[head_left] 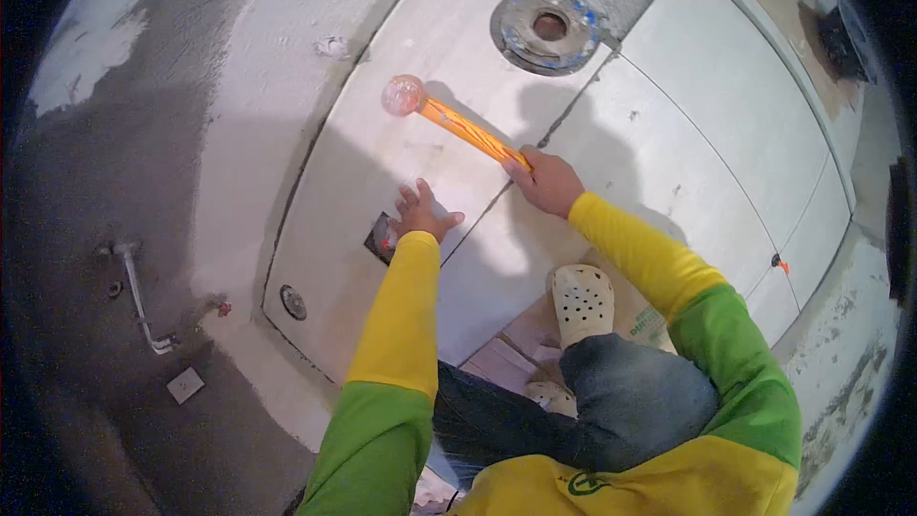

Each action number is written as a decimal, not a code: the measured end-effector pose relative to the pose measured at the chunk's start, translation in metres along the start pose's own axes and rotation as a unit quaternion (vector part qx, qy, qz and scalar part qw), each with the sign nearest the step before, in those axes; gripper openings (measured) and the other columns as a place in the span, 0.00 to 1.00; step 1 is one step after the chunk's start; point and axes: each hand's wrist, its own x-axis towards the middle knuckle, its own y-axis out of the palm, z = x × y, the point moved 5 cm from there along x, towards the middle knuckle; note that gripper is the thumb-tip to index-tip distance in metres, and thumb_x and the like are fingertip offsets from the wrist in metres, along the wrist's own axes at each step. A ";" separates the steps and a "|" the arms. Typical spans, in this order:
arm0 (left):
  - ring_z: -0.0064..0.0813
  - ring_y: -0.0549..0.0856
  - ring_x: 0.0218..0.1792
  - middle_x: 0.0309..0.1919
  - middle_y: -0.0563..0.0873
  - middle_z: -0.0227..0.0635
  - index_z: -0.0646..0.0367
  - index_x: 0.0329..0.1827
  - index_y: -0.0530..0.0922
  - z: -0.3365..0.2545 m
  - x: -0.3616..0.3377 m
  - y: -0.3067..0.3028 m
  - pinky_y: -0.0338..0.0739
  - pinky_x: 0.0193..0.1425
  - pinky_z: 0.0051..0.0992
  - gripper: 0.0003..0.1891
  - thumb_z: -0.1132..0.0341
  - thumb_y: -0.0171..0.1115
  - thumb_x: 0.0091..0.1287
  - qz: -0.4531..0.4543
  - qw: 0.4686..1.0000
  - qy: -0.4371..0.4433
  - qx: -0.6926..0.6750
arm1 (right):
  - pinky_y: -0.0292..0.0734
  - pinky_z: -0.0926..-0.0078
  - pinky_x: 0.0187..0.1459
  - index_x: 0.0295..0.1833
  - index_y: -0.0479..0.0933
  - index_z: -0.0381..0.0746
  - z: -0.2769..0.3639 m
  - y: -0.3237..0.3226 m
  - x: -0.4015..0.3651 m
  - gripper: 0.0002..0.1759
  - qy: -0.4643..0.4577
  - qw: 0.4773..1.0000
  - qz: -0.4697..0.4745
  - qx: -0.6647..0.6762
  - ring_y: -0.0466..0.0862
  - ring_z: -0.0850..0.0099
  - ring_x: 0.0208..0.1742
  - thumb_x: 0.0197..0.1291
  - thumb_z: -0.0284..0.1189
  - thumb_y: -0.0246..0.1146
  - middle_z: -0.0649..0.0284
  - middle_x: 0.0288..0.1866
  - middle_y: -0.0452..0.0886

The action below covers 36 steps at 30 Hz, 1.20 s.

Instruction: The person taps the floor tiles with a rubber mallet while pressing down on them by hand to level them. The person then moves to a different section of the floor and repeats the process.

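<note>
My right hand [547, 182] is wrapped round the orange handle of a mallet [468, 132], whose pale reddish round head [403, 96] is over a large off-white floor tile [363, 143]. My left hand [423, 214], fingers spread, is over the same tile, beside a dark square cut-out [384, 237] with a small red piece in it. Whether its fingertips touch the tile cannot be made out. A dark joint runs between this tile and the neighbouring tile [659, 172].
A round flange [549, 29] sits in a cut-out at the top. A small round drain hole [292, 302] is at lower left. An orange clip [781, 265] stands at right. A bent pipe [141, 301] is at left. My pale clog [584, 301] rests near cardboard.
</note>
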 end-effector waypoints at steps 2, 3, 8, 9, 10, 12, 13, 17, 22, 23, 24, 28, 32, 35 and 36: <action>0.52 0.49 0.80 0.81 0.45 0.51 0.47 0.82 0.42 0.002 0.000 -0.005 0.49 0.77 0.62 0.59 0.35 0.69 0.56 0.016 1.000 0.002 -0.014 | 0.77 0.48 0.42 0.41 0.77 0.34 0.014 0.000 0.032 0.33 0.001 1.000 0.013 -0.001 0.83 0.43 0.38 0.71 0.56 0.49 0.42 0.33 0.82; 0.53 0.48 0.80 0.81 0.44 0.51 0.47 0.82 0.41 0.003 -0.002 -0.006 0.48 0.77 0.62 0.59 0.34 0.68 0.56 0.037 0.999 0.009 -0.026 | 0.77 0.48 0.42 0.40 0.78 0.34 0.022 0.004 0.042 0.32 0.009 1.000 0.025 -0.002 0.83 0.44 0.38 0.71 0.55 0.49 0.42 0.33 0.82; 0.59 0.46 0.79 0.80 0.41 0.59 0.53 0.82 0.38 0.000 -0.002 -0.025 0.48 0.78 0.57 0.64 0.31 0.69 0.53 0.101 0.994 0.023 -0.017 | 0.78 0.49 0.44 0.39 0.80 0.34 0.068 0.033 0.066 0.33 -0.142 0.987 -0.040 0.060 0.84 0.44 0.39 0.72 0.55 0.48 0.42 0.33 0.83; 0.59 0.46 0.79 0.80 0.41 0.59 0.53 0.82 0.38 0.001 -0.003 -0.024 0.48 0.78 0.58 0.65 0.29 0.67 0.53 0.113 0.993 0.028 -0.004 | 0.78 0.49 0.45 0.39 0.81 0.35 0.067 0.041 0.072 0.33 -0.154 0.986 -0.057 0.028 0.84 0.44 0.40 0.71 0.55 0.47 0.43 0.33 0.84; 0.59 0.46 0.79 0.80 0.41 0.59 0.53 0.82 0.38 0.003 -0.002 -0.022 0.48 0.78 0.58 0.65 0.29 0.67 0.53 0.112 0.993 0.027 -0.005 | 0.78 0.49 0.45 0.39 0.81 0.35 0.071 0.041 0.083 0.33 -0.155 0.986 -0.057 0.027 0.84 0.44 0.40 0.71 0.55 0.47 0.43 0.33 0.84; 0.55 0.45 0.80 0.81 0.43 0.54 0.45 0.82 0.40 0.005 0.001 -0.016 0.46 0.78 0.61 0.62 0.30 0.67 0.53 0.095 0.995 0.031 -0.022 | 0.78 0.48 0.47 0.42 0.82 0.36 0.073 0.048 0.110 0.33 -0.064 0.997 0.038 -0.019 0.85 0.44 0.41 0.71 0.57 0.47 0.42 0.34 0.84; 0.55 0.45 0.80 0.81 0.43 0.54 0.45 0.82 0.40 0.004 0.003 -0.019 0.46 0.78 0.61 0.62 0.30 0.67 0.53 0.094 0.995 0.033 -0.018 | 0.78 0.48 0.47 0.42 0.82 0.36 0.082 0.050 0.113 0.33 -0.064 0.997 0.034 -0.017 0.85 0.44 0.41 0.71 0.57 0.47 0.42 0.34 0.84; 0.56 0.45 0.80 0.81 0.42 0.54 0.46 0.83 0.39 0.003 -0.002 -0.024 0.44 0.78 0.60 0.62 0.30 0.66 0.54 0.110 0.993 0.022 -0.022 | 0.78 0.48 0.49 0.42 0.82 0.33 0.103 0.055 0.093 0.35 -0.114 0.993 0.025 -0.001 0.84 0.43 0.41 0.71 0.57 0.47 0.41 0.37 0.84; 0.56 0.44 0.80 0.81 0.40 0.54 0.49 0.82 0.38 0.006 0.005 -0.017 0.43 0.78 0.60 0.62 0.30 0.66 0.55 0.118 0.991 0.035 -0.047 | 0.78 0.47 0.46 0.40 0.80 0.31 0.055 0.059 0.108 0.35 -0.034 0.998 0.032 -0.037 0.84 0.41 0.39 0.71 0.56 0.48 0.40 0.34 0.83; 0.56 0.44 0.80 0.81 0.41 0.55 0.49 0.82 0.38 0.004 0.005 -0.019 0.43 0.78 0.60 0.62 0.31 0.66 0.55 0.114 0.992 0.030 -0.036 | 0.78 0.47 0.44 0.39 0.79 0.31 0.061 0.049 0.098 0.34 -0.072 0.997 0.002 0.014 0.84 0.41 0.38 0.71 0.55 0.49 0.40 0.33 0.83; 0.56 0.44 0.80 0.80 0.41 0.55 0.49 0.82 0.38 0.004 0.000 -0.017 0.43 0.79 0.59 0.62 0.31 0.66 0.56 0.116 0.993 0.026 -0.023 | 0.78 0.47 0.42 0.38 0.79 0.32 0.065 0.042 0.083 0.33 -0.105 0.992 -0.025 0.066 0.83 0.41 0.37 0.71 0.55 0.50 0.40 0.31 0.82; 0.63 0.45 0.79 0.78 0.40 0.65 0.57 0.81 0.35 0.008 0.009 -0.007 0.48 0.79 0.53 0.68 0.28 0.67 0.51 0.108 0.992 0.051 -0.036 | 0.77 0.47 0.39 0.36 0.78 0.33 0.056 0.015 0.064 0.32 -0.105 0.984 -0.105 0.099 0.83 0.41 0.36 0.71 0.54 0.51 0.40 0.31 0.81; 0.60 0.45 0.79 0.79 0.41 0.61 0.54 0.82 0.36 0.003 0.005 -0.014 0.45 0.79 0.54 0.66 0.29 0.68 0.52 0.125 0.991 0.035 -0.030 | 0.77 0.45 0.41 0.37 0.78 0.33 0.016 -0.009 0.118 0.34 0.044 0.991 -0.101 0.070 0.83 0.41 0.38 0.71 0.57 0.48 0.39 0.32 0.82; 0.59 0.46 0.80 0.80 0.41 0.57 0.50 0.82 0.39 0.008 0.006 -0.010 0.42 0.79 0.58 0.64 0.31 0.68 0.53 0.124 0.990 0.033 -0.051 | 0.77 0.45 0.46 0.38 0.80 0.33 0.060 -0.031 0.122 0.36 0.007 0.990 -0.109 0.087 0.83 0.41 0.42 0.71 0.58 0.46 0.38 0.34 0.82; 0.58 0.46 0.80 0.80 0.41 0.57 0.50 0.82 0.39 0.008 0.008 -0.009 0.42 0.79 0.58 0.64 0.31 0.68 0.52 0.121 0.990 0.033 -0.061 | 0.76 0.45 0.48 0.38 0.81 0.32 0.062 -0.032 0.126 0.37 -0.001 0.989 -0.133 0.062 0.83 0.40 0.44 0.71 0.58 0.45 0.37 0.36 0.83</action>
